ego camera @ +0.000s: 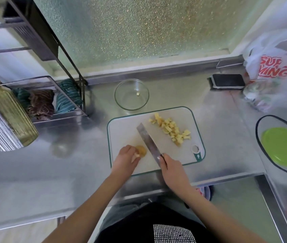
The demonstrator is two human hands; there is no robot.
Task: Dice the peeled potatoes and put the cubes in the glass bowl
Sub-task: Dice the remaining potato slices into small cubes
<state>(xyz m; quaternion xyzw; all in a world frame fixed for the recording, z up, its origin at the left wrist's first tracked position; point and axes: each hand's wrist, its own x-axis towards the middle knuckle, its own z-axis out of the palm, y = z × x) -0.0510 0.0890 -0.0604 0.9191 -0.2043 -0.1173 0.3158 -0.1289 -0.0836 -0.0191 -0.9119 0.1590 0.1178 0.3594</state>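
Note:
A white cutting board (pixel 127 130) with a green rim lies on the steel counter. A pile of yellow potato cubes (pixel 171 131) sits on its right half. My left hand (pixel 127 157) presses a peeled potato piece (pixel 141 150) at the board's near left. My right hand (pixel 171 168) grips the handle of a knife (pixel 148 140), whose blade lies flat-angled just right of the potato piece. The glass bowl (pixel 121 102) stands behind the board and holds one small cube (pixel 138 94).
A dish rack (pixel 58 95) with striped cloths stands at the left, beside a ribbed metal container (pixel 4 118). A phone (pixel 228 81) and a plastic shopping bag (pixel 277 71) lie at the back right. A green plate (pixel 284 146) sits at the right.

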